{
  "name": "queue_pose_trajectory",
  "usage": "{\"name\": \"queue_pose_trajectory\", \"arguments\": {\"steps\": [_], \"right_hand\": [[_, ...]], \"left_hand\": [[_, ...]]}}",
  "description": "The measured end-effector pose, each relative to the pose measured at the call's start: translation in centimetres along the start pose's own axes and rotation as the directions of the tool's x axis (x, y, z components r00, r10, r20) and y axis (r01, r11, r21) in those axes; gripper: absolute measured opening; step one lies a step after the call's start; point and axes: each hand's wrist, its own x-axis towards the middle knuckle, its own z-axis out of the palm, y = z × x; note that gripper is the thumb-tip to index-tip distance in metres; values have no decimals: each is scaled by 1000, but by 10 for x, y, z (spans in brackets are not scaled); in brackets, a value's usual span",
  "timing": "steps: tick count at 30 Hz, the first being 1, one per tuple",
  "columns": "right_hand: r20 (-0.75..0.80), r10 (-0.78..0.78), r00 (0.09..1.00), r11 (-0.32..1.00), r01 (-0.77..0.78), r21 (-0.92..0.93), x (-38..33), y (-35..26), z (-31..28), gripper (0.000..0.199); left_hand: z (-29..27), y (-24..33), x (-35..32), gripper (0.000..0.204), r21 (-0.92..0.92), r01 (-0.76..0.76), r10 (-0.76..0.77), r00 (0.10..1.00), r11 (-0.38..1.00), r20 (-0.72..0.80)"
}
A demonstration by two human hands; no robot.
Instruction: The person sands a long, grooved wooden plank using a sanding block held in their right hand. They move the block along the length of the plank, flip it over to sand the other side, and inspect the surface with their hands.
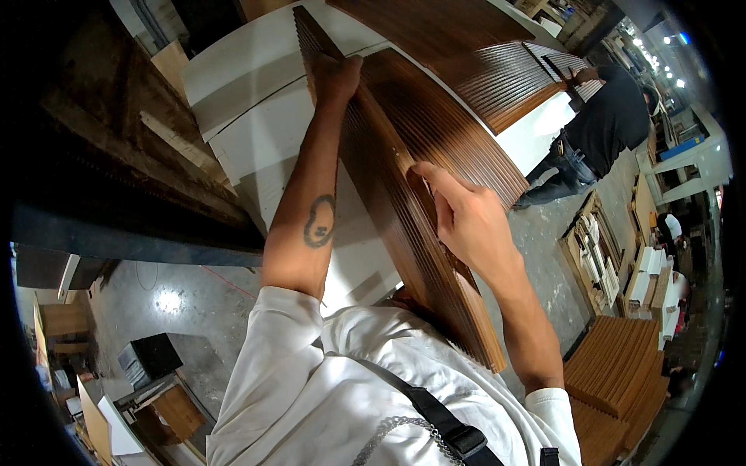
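A long dark-brown ribbed wooden panel (pixel 396 225) stands tilted on edge in front of me, its near end close to my shirt. Toward its far end, my left hand (pixel 337 78) is closed around the upper edge. My right hand (pixel 470 221) grips the same edge nearer to me, with the index finger laid along the wood and the other fingers curled. Just beyond, another ribbed panel (pixel 443 124) lies on the white tabletop (pixel 256 147). The fingertips behind the held panel are hidden.
Further ribbed panels (pixel 489 81) and a flat brown board (pixel 435 27) lie across the table. At the far right a person in black (pixel 606 113) bends over them. Stacked brown panels (pixel 614 365) stand at lower right. A dark beam (pixel 140 233) runs along the left.
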Motion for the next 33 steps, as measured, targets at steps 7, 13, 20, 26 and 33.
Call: {"name": "queue_pose_trajectory", "arguments": {"steps": [7, 13, 20, 26, 33], "right_hand": [[12, 28, 1000, 997, -29, 71, 0, -3, 1, 31], [-58, -20, 998, 998, 23, 59, -5, 0, 5, 26], [-69, 20, 997, 999, -23, -31, 2, -9, 4, 25], [-64, 8, 998, 1000, -10, -24, -2, -5, 3, 28], [-119, -14, 993, 999, 19, 36, 3, -3, 12, 28]], "left_hand": [[4, -42, 29, 38, 75, -28, 36, 993, 997, -113], [1, -19, 15, 47, 190, 63, -69, 997, 980, 25], [-3, -7, 4, 42, 90, 19, -23, 999, 996, 49], [2, -8, 3, 43, 37, 29, -32, 997, 999, 64], [1, -20, 19, 56, 272, 111, -108, 994, 956, -25]]}}
